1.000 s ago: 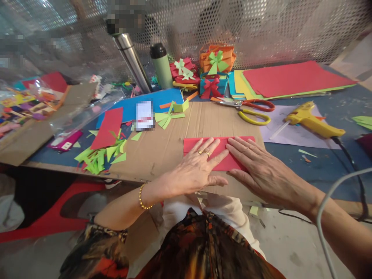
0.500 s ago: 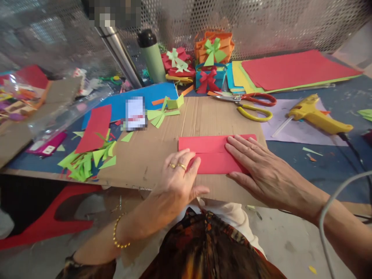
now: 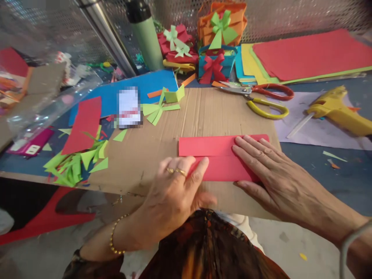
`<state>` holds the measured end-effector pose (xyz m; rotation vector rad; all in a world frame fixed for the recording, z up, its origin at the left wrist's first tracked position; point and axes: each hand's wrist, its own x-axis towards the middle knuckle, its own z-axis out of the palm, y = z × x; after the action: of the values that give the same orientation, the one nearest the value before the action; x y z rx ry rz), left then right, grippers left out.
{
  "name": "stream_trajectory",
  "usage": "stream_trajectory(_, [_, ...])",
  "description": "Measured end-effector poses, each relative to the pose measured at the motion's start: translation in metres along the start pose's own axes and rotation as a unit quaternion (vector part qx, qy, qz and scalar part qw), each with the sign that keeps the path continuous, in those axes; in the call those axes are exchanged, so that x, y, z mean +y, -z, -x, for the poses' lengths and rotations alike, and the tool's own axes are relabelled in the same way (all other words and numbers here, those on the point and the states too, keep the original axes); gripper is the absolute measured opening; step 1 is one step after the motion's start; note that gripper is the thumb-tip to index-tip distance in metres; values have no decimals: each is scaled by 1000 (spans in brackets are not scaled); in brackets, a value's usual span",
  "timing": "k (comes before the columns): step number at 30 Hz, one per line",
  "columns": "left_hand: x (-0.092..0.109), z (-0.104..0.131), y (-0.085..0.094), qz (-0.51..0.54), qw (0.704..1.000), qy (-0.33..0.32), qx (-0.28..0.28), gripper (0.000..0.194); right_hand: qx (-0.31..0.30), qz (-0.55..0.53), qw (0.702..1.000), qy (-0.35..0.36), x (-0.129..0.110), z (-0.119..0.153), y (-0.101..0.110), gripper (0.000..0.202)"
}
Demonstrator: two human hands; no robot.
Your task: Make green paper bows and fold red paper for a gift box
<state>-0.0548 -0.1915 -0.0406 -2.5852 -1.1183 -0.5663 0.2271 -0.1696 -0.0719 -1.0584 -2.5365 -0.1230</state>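
A red sheet of paper (image 3: 215, 149), folded into a long strip with a seam along its length, lies flat on the brown cardboard. My right hand (image 3: 261, 166) rests palm down over its right end, fingers stretched out. At the lower left of the strip, my left hand (image 3: 177, 186) touches the paper with bent fingers. Its index finger points forward along the paper, and the thumb is held apart, slightly blurred. Two gold rings are on this hand. Parts of the paper under both hands are hidden.
Scissors (image 3: 258, 95) and a yellow glue gun (image 3: 337, 110) lie to the right. Coloured paper sheets (image 3: 314, 56), paper bags with bows (image 3: 222, 29) and a green bottle (image 3: 147, 40) stand behind. Green scraps (image 3: 68, 168), a red strip (image 3: 83, 124) and a phone (image 3: 129, 106) are left.
The head view has moved closer, so things look larger. My left hand has shifted slightly, and both hands stay on the red paper, which lies in the same place.
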Motion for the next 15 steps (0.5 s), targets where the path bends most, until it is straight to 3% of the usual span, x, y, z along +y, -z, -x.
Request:
stream_trajectory(4, [-28, -41, 12, -22, 999, 3, -34, 37, -11, 1, 1000, 6, 1, -1, 2, 67])
stream_trajectory(7, [-43, -85, 5, 56, 979, -24, -194, 30, -29, -1, 999, 17, 2, -5, 5, 67])
stream_trajectory(9, [-47, -111, -4, 127, 942, -27, -309, 25, -45, -10, 999, 24, 4, -9, 7, 67])
stream_trajectory(10, [-48, -121, -7, 144, 930, -17, -338, 25, -53, -17, 998, 30, 5, -11, 9, 66])
stream_trajectory(12, [-47, -132, -12, 186, 905, 2, -382, 36, -56, -30, 997, 43, 7, -15, 12, 63])
stream_trajectory(15, [-46, -124, -12, 257, 887, 51, -381, 57, -20, -24, 998, 49, 8, -15, 17, 64])
